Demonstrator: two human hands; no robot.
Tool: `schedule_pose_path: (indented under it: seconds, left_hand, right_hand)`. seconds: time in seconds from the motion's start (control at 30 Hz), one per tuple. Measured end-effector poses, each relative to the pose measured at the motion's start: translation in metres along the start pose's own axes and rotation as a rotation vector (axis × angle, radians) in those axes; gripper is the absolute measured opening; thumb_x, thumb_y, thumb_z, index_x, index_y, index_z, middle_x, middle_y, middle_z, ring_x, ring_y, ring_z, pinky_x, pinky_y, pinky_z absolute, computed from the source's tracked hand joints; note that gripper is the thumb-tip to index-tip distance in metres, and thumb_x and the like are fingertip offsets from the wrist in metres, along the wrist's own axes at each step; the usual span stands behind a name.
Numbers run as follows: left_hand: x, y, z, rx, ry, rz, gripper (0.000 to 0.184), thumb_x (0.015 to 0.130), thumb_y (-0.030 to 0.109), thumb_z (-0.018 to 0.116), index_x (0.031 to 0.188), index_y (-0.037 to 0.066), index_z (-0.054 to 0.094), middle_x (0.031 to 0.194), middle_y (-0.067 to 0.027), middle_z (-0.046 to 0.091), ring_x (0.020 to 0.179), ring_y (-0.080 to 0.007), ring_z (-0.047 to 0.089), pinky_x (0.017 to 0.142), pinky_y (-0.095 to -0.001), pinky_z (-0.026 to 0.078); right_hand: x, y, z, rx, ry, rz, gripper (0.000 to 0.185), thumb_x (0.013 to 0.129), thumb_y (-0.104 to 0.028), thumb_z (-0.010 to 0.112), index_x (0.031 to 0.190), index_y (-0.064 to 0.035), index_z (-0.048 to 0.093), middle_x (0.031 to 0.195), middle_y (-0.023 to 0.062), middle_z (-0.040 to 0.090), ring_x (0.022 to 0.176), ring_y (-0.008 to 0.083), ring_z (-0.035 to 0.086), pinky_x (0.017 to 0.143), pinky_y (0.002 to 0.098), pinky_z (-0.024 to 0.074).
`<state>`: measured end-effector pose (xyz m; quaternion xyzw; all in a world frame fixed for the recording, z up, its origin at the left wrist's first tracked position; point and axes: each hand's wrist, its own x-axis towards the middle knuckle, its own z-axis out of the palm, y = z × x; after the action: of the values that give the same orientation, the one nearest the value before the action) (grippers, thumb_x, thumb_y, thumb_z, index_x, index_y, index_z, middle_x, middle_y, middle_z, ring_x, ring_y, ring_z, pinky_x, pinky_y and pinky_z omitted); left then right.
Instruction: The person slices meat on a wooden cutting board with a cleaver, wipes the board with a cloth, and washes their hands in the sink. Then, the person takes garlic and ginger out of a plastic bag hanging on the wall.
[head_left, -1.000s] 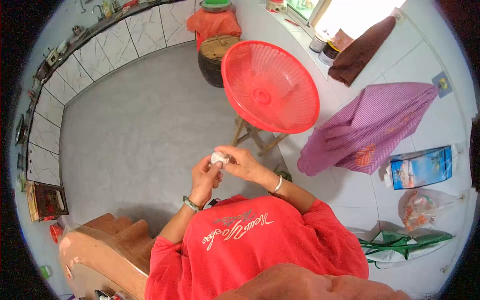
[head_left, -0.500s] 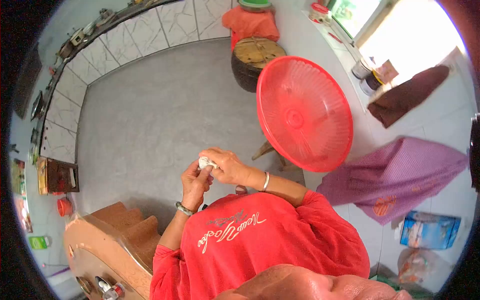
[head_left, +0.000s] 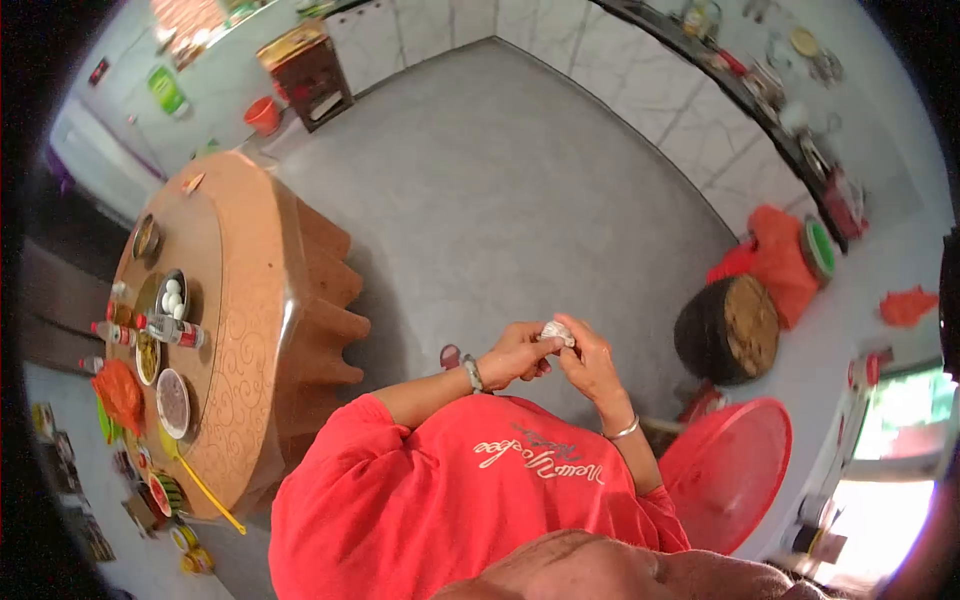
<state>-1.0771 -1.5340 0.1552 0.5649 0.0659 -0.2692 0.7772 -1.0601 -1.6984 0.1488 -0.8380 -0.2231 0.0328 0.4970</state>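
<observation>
In the head view, a small whitish lump, by its looks a garlic bulb [head_left: 557, 333], is held up between my two hands in front of my red shirt. My left hand [head_left: 515, 355], with a beaded or stone bracelet at its wrist, is closed with the thumb against the near side of the bulb. Wrapped round the other side of it is my right hand [head_left: 592, 362], which has a silver bangle. Fingers cover part of the bulb, and its lower side is hidden.
To the left stands a cloth-covered round table [head_left: 250, 330] with bowls, eggs, bottles and a yellow fly swatter [head_left: 210, 490]. A large red plastic basin [head_left: 735, 475] is close at my right elbow. Beyond it are a dark barrel with a wooden lid [head_left: 752, 328] and a long counter.
My view and body have turned left, so the table shows fully and the red basin has moved low on the right. Both hands still hold the bulb.
</observation>
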Motion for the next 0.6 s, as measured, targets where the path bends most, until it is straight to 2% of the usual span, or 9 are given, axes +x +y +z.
schedule_pose_path:
  seconds: [0.03,0.17,0.23,0.37,0.43,0.47,0.6]
  left_hand:
    - [0.008,0.009,-0.007,-0.031,-0.005,0.010,0.022,0.088,0.020,0.056,0.096,-0.001,0.057,0.074,-0.0037,0.056,0.056,-0.0087,0.052,0.037,-0.0210,0.034]
    - [0.030,0.042,-0.071,-0.092,0.083,0.005,0.022,0.088,0.020,0.055,0.095,0.000,0.057,0.074,-0.0039,0.056,0.055,-0.0083,0.052,0.037,-0.0210,0.034]
    - [0.037,0.064,-0.104,-0.061,0.115,0.060,0.025,0.089,0.025,0.056,0.098,0.001,0.058,0.069,-0.0023,0.055,0.054,-0.0074,0.051,0.039,-0.0204,0.034]
    - [0.054,0.095,-0.154,-0.034,0.165,0.113,0.025,0.088,0.025,0.058,0.098,0.002,0.058,0.069,-0.0020,0.055,0.055,-0.0066,0.051,0.039,-0.0197,0.034]
    - [0.067,0.105,-0.170,-0.012,0.220,0.163,0.025,0.087,0.024,0.059,0.099,0.002,0.058,0.067,-0.0018,0.055,0.055,-0.0060,0.051,0.039,-0.0201,0.034]
    - [0.073,0.110,-0.177,-0.018,0.230,0.159,0.025,0.087,0.024,0.059,0.099,0.002,0.058,0.067,-0.0018,0.055,0.055,-0.0060,0.051,0.039,-0.0201,0.034]
    - [0.111,0.129,-0.203,-0.008,0.296,0.207,0.024,0.087,0.024,0.059,0.097,0.003,0.059,0.067,-0.0007,0.055,0.055,-0.0053,0.050,0.040,-0.0197,0.035]
  right_hand:
    - [0.018,-0.001,-0.001,0.021,-0.047,0.003,0.039,0.076,0.000,0.049,0.116,0.0009,0.052,0.092,0.0088,0.056,0.069,0.0109,0.052,0.060,0.0245,0.0442]
    - [0.103,-0.006,0.031,0.078,-0.156,0.019,0.040,0.076,0.001,0.049,0.116,0.0007,0.052,0.094,0.0088,0.056,0.068,0.0100,0.052,0.058,0.0228,0.0429]
    - [0.145,-0.019,0.044,0.107,-0.203,0.077,0.038,0.075,-0.005,0.050,0.112,0.0007,0.054,0.097,0.0145,0.059,0.076,0.0214,0.060,0.066,0.0300,0.0480]
    - [0.208,-0.020,0.072,0.169,-0.259,0.083,0.036,0.075,-0.004,0.050,0.111,0.0010,0.054,0.096,0.0150,0.059,0.076,0.0219,0.060,0.066,0.0300,0.0476]
    - [0.234,-0.023,0.079,0.074,-0.219,-0.073,0.038,0.073,0.000,0.048,0.111,0.0012,0.055,0.094,0.0100,0.058,0.075,0.0123,0.056,0.062,0.0257,0.0459]
    - [0.246,-0.020,0.084,0.079,-0.231,-0.072,0.038,0.073,0.000,0.048,0.111,0.0012,0.055,0.094,0.0100,0.058,0.075,0.0123,0.056,0.062,0.0257,0.0459]
    - [0.300,-0.006,0.090,0.012,-0.198,-0.186,0.038,0.073,-0.001,0.047,0.110,0.0014,0.054,0.096,0.0142,0.059,0.079,0.0216,0.059,0.067,0.0298,0.0471]
